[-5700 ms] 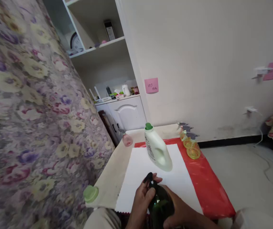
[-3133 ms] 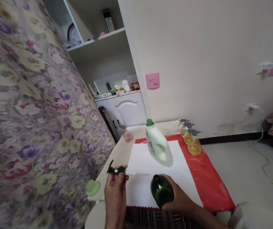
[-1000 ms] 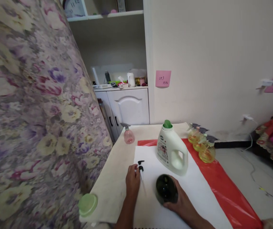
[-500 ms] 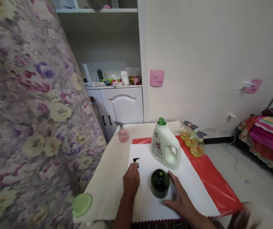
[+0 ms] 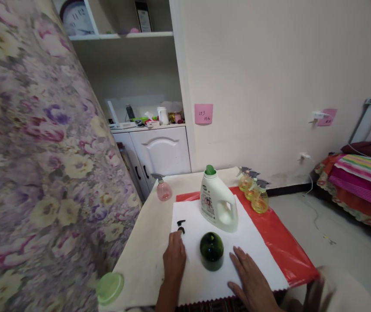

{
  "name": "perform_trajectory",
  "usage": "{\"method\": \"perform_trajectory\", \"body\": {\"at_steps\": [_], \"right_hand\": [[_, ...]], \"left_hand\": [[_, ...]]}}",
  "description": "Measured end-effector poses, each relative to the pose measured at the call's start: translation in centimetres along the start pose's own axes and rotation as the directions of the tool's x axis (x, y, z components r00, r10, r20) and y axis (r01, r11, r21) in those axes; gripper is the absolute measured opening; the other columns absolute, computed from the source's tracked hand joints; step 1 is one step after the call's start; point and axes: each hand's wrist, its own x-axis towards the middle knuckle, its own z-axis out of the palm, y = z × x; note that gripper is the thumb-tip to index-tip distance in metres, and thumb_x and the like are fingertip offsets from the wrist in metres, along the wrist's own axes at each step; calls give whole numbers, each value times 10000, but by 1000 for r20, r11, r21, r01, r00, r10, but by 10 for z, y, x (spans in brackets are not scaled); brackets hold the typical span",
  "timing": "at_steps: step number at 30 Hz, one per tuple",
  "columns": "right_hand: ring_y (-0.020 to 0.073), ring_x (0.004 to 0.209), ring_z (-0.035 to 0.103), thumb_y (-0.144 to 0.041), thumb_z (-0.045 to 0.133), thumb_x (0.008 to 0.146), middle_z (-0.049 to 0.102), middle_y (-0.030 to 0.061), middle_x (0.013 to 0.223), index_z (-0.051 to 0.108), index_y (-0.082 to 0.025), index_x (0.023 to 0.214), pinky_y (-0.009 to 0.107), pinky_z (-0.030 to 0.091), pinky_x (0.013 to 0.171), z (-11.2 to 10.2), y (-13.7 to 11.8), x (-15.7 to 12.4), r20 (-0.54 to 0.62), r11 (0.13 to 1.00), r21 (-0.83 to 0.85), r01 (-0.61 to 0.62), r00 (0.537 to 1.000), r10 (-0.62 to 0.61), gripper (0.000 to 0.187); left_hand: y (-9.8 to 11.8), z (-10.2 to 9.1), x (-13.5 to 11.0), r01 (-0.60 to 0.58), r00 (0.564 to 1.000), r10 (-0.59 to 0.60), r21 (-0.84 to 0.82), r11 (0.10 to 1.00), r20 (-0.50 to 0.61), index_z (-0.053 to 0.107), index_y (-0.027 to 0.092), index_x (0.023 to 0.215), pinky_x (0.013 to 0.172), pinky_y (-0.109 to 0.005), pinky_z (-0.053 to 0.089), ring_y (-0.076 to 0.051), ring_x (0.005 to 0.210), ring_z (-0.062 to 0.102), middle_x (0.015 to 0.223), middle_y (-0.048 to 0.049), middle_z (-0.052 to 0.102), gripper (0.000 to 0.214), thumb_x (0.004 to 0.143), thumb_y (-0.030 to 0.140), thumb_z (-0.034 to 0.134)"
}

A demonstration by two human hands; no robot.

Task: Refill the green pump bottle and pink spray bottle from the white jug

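White sheet (image 5: 193, 284): covering the lower centre, partly disappearing beneath the jug.
Pale jug (image 5: 216, 206): standing right of centre, pointing its handle right.
Right hand (image 5: 252, 275): spreading open at lower right, running off the bottom edge.
Left hand (image 5: 174, 255): curling at lower centre, not showing whether gripping.
Dark green bottle (image 5: 211, 250): standing between both hands, hardly showing its mouth.
Black pump (image 5: 181, 223): peeking beyond the left hand, hiding its lower part.

a floral curtain (image 5: 49, 164) hangs beside a white cabinet (image 5: 169, 157), a clock (image 5: 76, 21) on its shelf (image 5: 155, 34).
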Motion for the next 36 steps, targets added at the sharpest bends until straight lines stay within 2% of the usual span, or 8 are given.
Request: {"method": "perform_trajectory", "body": {"at_steps": [5, 8, 13, 18, 21, 26, 32, 36], "right_hand": [[340, 1318, 449, -468, 586, 858, 435, 115, 1476, 334, -243, 1461, 510, 444, 1047, 2, 2, -4, 28, 990, 123, -69, 997, 66, 691], [326, 1297, 481, -475, 608, 826, 499, 93, 1436, 445, -258, 1400, 487, 443, 1059, -4, 5, 1, 133, 920, 312, -235, 970, 203, 634], [288, 1258, 526, -440, 595, 821, 589, 81, 1335, 555, -250, 1268, 452, 427, 1077, -32, 18, 37, 210, 575, 625, -527, 824, 527, 487], [311, 1238, 526, -465, 676, 753, 544, 134, 1355, 529, -217, 1215, 498, 414, 1059, -48, 50, 101, 173, 311, 832, -458, 749, 639, 544], [303, 1197, 555, -466, 708, 719, 589, 140, 1286, 542, -196, 1174, 464, 453, 1018, -43, 64, 135, 178, 293, 859, -419, 783, 595, 554], [271, 886, 671, -486, 725, 694, 714, 90, 973, 616, -171, 992, 380, 557, 775, -34, 71, 169, 231, 272, 876, -398, 843, 486, 447], [195, 657, 618, -487, 741, 666, 701, 25, 767, 657, -153, 961, 281, 497, 592, -31, 74, 191, 285, 268, 871, -413, 867, 410, 454], [144, 481, 503, -482, 755, 637, 566, -41, 512, 653, -141, 834, 253, 405, 482, -29, 76, 197, 310, 274, 857, -437, 861, 404, 406]], "left_hand": [[2, 3, -18, 75, 982, -93, 118, 990, 163, 493, 166, 1242, 628, -242, 485, -171, 847, 656, 1080, -90, 599, 398, 882, 78, 349], [-1, 7, -18, 98, 976, -121, 131, 987, 181, 502, 163, 1243, 652, -246, 483, -176, 858, 655, 1075, -97, 602, 395, 892, 83, 341], [-6, 9, -14, 146, 980, -152, 61, 987, 129, 513, 193, 1234, 663, -245, 497, -173, 878, 658, 1065, -84, 615, 378, 914, 134, 321], [-7, 8, -15, 194, 977, -192, -17, 981, 91, 546, 207, 1191, 781, -300, 522, -201, 994, 652, 1114, -87, 641, 346, 926, 220, 323], [-6, 7, -15, 212, 969, -208, -21, 977, 131, 541, 204, 1206, 825, -320, 520, -211, 1047, 642, 1165, -96, 640, 353, 924, 235, 330], [-6, 7, -17, 264, 950, -256, -21, 964, 178, 530, 215, 1238, 864, -316, 519, -197, 1057, 644, 1186, -93, 644, 370, 925, 236, 333], [-6, 6, -18, 281, 950, -274, -28, 959, 148, 541, 205, 1237, 879, -315, 526, -201, 1072, 645, 1203, -92, 648, 363, 919, 240, 370], [-5, 6, -19, 279, 952, -272, -35, 960, 140, 534, 220, 1244, 870, -315, 532, -194, 1049, 655, 1174, -79, 659, 361, 919, 240, 377]]}}
